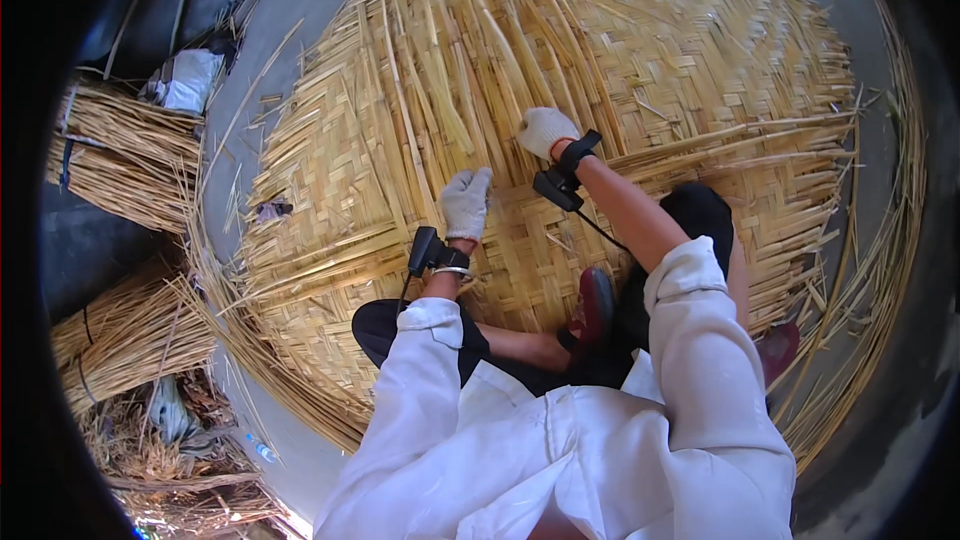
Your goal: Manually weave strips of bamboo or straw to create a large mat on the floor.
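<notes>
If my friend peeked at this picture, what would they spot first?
Probably the huge yellow woven mat, filling most of the middle and top. Next, the white-gloved left hand and right hand near the centre, above a red shoe. Then maybe the stalk bundles along the left side.

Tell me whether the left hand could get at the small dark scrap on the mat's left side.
Probably yes: the left hand is on that side, and only low strips and woven mat show between it and the dark scrap.
</notes>
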`<move>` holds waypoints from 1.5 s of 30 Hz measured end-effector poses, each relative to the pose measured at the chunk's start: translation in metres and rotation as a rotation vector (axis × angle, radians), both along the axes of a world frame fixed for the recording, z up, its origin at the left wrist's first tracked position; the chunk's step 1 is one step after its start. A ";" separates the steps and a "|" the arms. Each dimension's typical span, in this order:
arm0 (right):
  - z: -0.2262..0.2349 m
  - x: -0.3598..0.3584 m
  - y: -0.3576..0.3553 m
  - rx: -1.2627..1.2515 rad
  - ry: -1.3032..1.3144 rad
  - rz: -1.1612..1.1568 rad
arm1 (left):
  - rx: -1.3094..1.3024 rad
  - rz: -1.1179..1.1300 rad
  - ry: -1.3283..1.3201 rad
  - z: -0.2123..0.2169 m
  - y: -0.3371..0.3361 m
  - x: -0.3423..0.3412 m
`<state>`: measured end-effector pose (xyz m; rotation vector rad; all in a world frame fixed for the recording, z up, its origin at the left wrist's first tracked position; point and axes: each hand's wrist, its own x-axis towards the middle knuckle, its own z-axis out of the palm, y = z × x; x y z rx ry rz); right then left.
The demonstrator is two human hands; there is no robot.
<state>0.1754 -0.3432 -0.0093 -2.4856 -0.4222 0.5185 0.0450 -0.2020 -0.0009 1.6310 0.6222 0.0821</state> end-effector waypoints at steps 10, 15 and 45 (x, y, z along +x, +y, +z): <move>-0.015 0.018 0.010 0.023 0.128 0.000 | -0.017 -0.013 -0.064 0.004 0.011 -0.012; -0.008 0.014 0.010 0.203 0.319 -0.028 | -0.090 0.005 -0.048 0.003 0.021 -0.013; 0.059 -0.076 -0.056 0.317 -0.443 -0.079 | 0.306 -0.698 0.130 -0.037 0.029 0.040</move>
